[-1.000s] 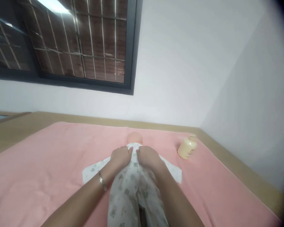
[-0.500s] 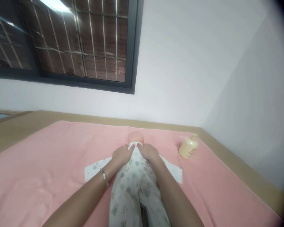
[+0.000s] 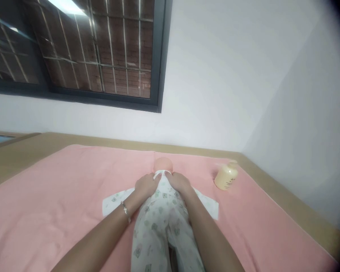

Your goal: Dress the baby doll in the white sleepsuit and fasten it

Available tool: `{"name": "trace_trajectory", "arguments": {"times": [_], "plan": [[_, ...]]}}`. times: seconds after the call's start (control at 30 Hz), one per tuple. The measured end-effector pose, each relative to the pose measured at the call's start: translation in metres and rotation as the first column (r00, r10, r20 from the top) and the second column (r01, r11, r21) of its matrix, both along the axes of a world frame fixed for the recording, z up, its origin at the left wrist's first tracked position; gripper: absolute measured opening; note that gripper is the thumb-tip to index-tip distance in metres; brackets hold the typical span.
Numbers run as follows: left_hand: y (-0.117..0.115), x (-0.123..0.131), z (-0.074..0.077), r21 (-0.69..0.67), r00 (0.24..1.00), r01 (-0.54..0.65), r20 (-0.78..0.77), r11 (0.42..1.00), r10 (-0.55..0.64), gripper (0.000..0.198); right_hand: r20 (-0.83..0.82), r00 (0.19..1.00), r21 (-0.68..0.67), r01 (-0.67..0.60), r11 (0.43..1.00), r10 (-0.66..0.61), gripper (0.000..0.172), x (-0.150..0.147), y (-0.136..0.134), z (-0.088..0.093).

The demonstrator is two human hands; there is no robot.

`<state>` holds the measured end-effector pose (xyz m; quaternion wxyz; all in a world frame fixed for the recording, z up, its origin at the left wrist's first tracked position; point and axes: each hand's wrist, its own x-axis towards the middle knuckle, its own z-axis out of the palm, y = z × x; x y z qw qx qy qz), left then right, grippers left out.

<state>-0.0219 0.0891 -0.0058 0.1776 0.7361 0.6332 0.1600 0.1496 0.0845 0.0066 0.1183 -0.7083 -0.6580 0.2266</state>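
Head cam: wht garment (image 3: 163,206), sm grn-grey print, slvs (image 3: 116,200) spread, on pink cloth (image 3: 59,204).

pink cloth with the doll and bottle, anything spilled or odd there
Nothing looks spilled or damaged. One oddity: the spread sleeves on the doll end with no hands showing. The pump bottle at right leans slightly in view, perhaps just from the wide lens.

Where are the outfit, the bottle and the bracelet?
Outfit (image 3: 162,215), head view: on the patterned cloth between the forearms.
Bottle (image 3: 225,178), head view: on the pale yellow body, below the top.
Bracelet (image 3: 125,212), head view: on the band at the left wrist.
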Motion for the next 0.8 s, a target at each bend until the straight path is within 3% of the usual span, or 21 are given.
{"name": "trace_trajectory", "arguments": {"times": [0.8], "plan": [[-0.0045, -0.0016, 0.0099, 0.004, 1.000, 0.023, 0.014, 1.000, -0.023, 0.063, -0.027, 1.000, 0.010, 0.000, 1.000, 0.000, 0.074, -0.0005, -0.0005, 0.0004]]}}
